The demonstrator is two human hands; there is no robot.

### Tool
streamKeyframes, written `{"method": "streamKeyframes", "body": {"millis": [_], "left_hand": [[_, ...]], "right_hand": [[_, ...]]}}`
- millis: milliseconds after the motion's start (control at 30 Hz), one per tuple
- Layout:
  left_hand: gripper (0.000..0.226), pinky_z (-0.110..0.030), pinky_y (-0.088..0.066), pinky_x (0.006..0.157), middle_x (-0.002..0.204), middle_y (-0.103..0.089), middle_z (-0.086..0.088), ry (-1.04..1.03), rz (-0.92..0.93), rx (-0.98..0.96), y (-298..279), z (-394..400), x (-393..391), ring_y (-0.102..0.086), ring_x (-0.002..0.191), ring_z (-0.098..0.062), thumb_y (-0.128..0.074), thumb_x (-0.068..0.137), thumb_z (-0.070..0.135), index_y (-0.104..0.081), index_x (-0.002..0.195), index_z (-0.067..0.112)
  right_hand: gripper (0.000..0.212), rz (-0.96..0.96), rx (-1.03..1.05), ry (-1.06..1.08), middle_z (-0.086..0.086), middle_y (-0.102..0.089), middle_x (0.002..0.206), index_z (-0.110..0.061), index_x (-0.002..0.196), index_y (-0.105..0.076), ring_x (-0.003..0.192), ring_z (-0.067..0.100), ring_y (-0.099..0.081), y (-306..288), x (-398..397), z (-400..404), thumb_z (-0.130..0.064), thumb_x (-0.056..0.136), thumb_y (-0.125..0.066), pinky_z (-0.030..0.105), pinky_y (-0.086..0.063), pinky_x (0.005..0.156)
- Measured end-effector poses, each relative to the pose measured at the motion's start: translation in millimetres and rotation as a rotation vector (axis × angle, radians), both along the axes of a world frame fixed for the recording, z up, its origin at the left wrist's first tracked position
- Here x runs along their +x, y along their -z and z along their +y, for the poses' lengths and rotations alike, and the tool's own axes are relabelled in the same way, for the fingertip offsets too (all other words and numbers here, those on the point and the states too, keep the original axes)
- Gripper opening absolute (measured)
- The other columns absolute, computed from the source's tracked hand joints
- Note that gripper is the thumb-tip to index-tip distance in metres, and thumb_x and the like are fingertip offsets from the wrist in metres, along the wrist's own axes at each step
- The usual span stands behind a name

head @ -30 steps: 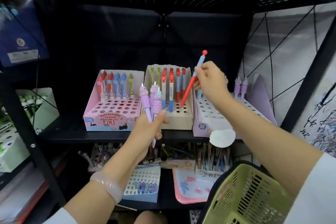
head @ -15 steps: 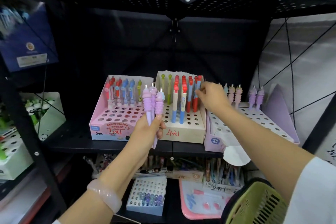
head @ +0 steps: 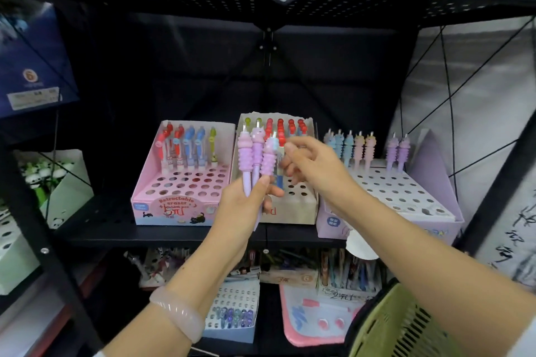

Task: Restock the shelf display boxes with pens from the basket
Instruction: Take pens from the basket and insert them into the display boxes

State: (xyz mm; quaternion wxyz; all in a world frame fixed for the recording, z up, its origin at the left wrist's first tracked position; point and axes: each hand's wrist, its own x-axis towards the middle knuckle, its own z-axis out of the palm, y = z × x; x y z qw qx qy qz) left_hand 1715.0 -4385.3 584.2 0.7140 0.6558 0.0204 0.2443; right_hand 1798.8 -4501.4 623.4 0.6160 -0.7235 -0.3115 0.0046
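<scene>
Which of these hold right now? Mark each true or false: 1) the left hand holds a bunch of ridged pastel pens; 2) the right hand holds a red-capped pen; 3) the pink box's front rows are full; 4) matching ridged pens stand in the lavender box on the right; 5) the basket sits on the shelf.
1) True: the left hand grips the ridged pens.
2) False: the right hand reaches toward the bunch, no red-capped pen in it.
3) False: the pink box has pens only at the back; front holes are empty.
4) True: lavender box.
5) False: the green basket is at lower right, below the shelf.
</scene>
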Motion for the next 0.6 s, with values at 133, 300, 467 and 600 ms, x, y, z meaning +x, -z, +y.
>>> {"method": "streamKeyframes", "body": {"millis": [133, 300, 467, 600], "left_hand": [[0.022, -0.019, -0.043, 0.05, 0.058, -0.066, 0.005, 0.026, -0.014, 0.035, -3.9, -22.0, 3.6, -0.048, 0.045, -0.006, -0.047, 0.096, 0.017, -0.064, 0.083, 0.022], [0.019, -0.019, -0.052, 0.051, 0.061, -0.069, 0.004, 0.143, 0.011, -0.035, -12.3, -45.4, 16.8, -0.061, 0.05, -0.008, -0.045, 0.097, 0.019, -0.062, 0.087, 0.02], [0.021, -0.018, -0.039, 0.037, 0.057, -0.062, 0.005, 0.131, 0.095, 0.069, -15.9, -54.8, 35.6, -0.047, 0.036, -0.008, -0.042, 0.098, 0.026, -0.058, 0.097, 0.013], [0.024, -0.014, -0.027, 0.037, 0.057, -0.045, 0.002, 0.121, 0.123, 0.135, -22.5, -67.1, 59.8, -0.033, 0.035, -0.003, -0.042, 0.098, 0.026, -0.058, 0.093, 0.008]], "right_hand": [[0.009, -0.01, 0.098, -0.053, -0.006, -0.068, 0.072, -0.024, 0.094, -0.062, 0.065, 0.006, -0.062, 1.4, -4.4, -16.5, -0.029, 0.092, -0.055, 0.02, -0.052, 0.06], [0.016, -0.056, 0.079, -0.013, -0.009, -0.068, 0.071, -0.019, 0.088, -0.065, 0.064, 0.001, -0.061, -5.4, 5.0, -38.3, -0.022, 0.095, -0.05, 0.014, -0.05, 0.059], [0.024, 0.004, 0.186, 0.283, -0.002, -0.062, 0.071, -0.009, 0.084, -0.055, 0.058, 0.006, -0.059, -25.9, 44.6, -82.2, -0.024, 0.099, -0.043, 0.024, -0.052, 0.057], [0.021, -0.096, 0.016, 0.517, 0.007, -0.062, 0.073, -0.006, 0.092, -0.052, 0.05, 0.008, -0.06, -28.0, 82.0, -120.0, -0.023, 0.099, -0.043, 0.021, -0.048, 0.049]]}}
